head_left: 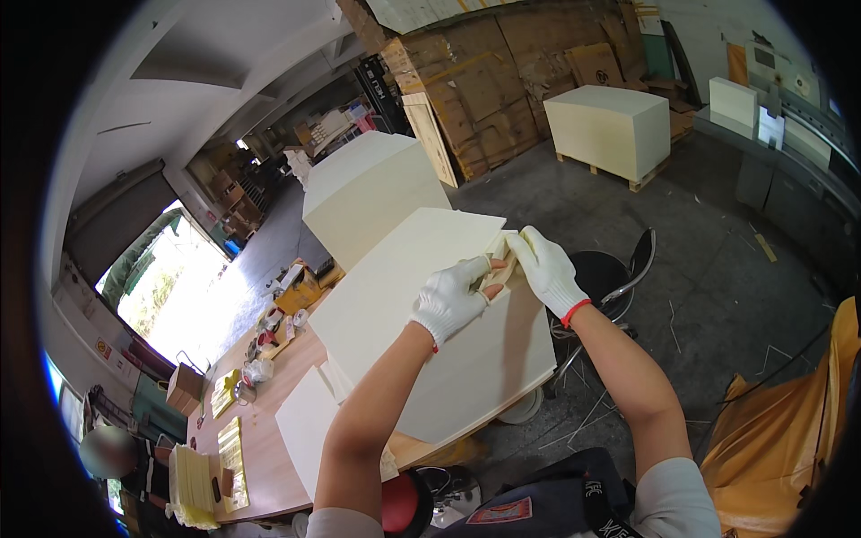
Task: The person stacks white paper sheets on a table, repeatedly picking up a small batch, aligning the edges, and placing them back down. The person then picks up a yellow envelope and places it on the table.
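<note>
A large stack of cream-white paper sheets (395, 296) lies on the table in front of me. My left hand (451, 298), in a white knit glove with bare fingertips showing, grips the sheets near their right corner. At that same corner my right hand (544, 266), in a white glove with a red cuff, is closed on the paper from the other side. Between the two hands the sheet edges are lifted and curled. Part of the right hand's fingers is hidden behind the paper.
The wooden table (269, 430) carries tape rolls, yellow packets (231, 457) and a cardboard box (300, 291). Taller paper stacks stand beyond and on a pallet (610, 134). A black chair (601, 273) is at the right, a red stool (404, 504) below. Another person sits at far left.
</note>
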Demonstrator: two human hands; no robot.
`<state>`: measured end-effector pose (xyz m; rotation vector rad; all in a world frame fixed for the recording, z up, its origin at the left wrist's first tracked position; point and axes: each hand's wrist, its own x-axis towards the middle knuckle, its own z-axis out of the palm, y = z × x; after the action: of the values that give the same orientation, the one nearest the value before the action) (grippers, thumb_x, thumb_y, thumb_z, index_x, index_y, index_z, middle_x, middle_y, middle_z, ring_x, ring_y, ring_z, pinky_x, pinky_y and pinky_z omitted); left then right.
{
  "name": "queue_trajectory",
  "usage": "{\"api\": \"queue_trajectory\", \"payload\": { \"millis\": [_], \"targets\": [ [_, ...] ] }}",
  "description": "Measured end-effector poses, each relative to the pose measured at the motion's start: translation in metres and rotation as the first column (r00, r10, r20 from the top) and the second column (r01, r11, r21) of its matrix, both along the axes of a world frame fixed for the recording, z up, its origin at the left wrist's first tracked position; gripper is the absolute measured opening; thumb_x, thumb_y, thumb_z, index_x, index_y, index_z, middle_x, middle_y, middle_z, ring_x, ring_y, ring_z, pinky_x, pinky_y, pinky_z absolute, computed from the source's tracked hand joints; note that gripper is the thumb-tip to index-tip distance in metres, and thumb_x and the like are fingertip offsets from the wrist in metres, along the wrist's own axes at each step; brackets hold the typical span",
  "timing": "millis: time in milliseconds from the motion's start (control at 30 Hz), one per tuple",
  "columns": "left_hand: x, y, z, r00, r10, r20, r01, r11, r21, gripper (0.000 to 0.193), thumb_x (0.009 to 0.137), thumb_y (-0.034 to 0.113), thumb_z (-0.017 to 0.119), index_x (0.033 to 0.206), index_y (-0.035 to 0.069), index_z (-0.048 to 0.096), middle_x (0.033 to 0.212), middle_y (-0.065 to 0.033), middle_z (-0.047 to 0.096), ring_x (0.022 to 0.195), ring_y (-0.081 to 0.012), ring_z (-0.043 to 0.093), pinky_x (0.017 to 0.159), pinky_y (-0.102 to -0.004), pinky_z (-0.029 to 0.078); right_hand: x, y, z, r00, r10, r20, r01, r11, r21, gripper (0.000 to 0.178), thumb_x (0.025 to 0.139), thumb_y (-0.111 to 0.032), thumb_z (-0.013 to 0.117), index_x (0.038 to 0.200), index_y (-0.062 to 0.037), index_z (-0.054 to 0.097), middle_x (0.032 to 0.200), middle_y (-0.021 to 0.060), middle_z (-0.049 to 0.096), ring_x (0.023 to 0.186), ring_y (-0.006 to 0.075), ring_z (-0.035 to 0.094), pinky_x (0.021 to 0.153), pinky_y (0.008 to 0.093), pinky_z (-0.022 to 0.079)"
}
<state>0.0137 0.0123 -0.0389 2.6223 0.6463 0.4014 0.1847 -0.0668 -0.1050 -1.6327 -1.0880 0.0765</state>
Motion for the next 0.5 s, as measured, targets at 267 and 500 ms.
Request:
{"api": "queue_trajectory", "payload": {
  "millis": [267,500],
  "targets": [
    [0.001,-0.002,0.004,1.0,-0.009,-0.006,0.009,1.0,-0.022,0.037,0.093,0.027,0.069,0.13,0.022,0.068,0.105,-0.0152,0.072,0.088,-0.03,0.07,0.083,-0.0382,0.055,0.0,-0.003,0.002,1.0,-0.014,-0.007,0.014,1.0,-0.019,0.045,0.104,-0.05,0.042,0.106,-0.0094,0.062,0.086,0.0196,0.069,0.086,0.0401,0.066,0.073,0.0496,0.048],
    [-0.005,-0.003,-0.015,0.992,-0.004,0.128,-0.035,0.952,0.303,0.043,0.091,0.018,0.067,0.134,0.023,0.065,0.094,-0.0156,0.071,0.082,-0.0284,0.07,0.078,-0.0383,0.056,0.004,-0.019,0.024,0.995,-0.104,-0.006,0.103,0.985,0.136,0.044,0.099,-0.05,0.054,0.104,-0.0072,0.062,0.088,0.0178,0.07,0.083,0.0337,0.069,0.073,0.0446,0.05]
  ]
}}
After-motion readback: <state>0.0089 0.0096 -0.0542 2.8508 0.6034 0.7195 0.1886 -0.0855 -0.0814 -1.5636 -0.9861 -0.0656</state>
